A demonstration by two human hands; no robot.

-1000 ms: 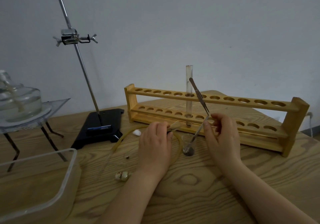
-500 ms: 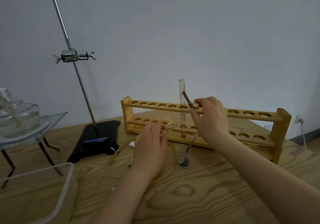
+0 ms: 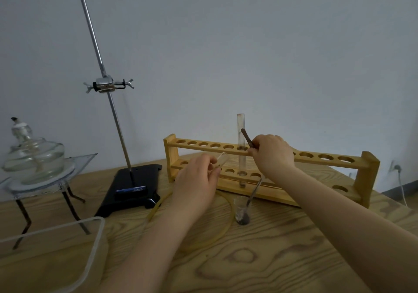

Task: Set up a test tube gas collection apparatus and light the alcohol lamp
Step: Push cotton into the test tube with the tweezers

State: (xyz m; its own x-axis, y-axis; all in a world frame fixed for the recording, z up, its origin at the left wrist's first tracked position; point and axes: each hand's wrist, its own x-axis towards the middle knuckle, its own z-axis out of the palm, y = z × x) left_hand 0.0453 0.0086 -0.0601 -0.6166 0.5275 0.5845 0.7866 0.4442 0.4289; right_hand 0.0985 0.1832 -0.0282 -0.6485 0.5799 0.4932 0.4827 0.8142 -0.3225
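A long metal spatula point(image 3: 254, 168) is gripped near its upper end by the right hand point(image 3: 272, 154), its tip resting in a small glass vial point(image 3: 242, 210) of dark powder on the table point(image 3: 282, 258). A short glass tube point(image 3: 221, 161) is pinched by the curled fingers of the left hand point(image 3: 195, 179), tilted with its open end toward the spatula; yellowish rubber tubing point(image 3: 226, 222) loops on the table below it. A test tube point(image 3: 241, 148) stands upright in the wooden rack point(image 3: 316, 161) just behind both hands.

The step in hand appears to be the loading of powder. It would be done well if a small amount were scooped, the spatula kept level while lifted, and the receiving glass held nearly flat so that the powder can be slid deep inside and not smeared at the mouth.

The alcohol lamp point(image 3: 34, 157) sits unlit on a tripod point(image 3: 67, 197) at far left, well apart from the stand point(image 3: 133, 186), whose clamp point(image 3: 107, 85) holds nothing. A blue label is seen on the stand's base; its writing cannot be read.
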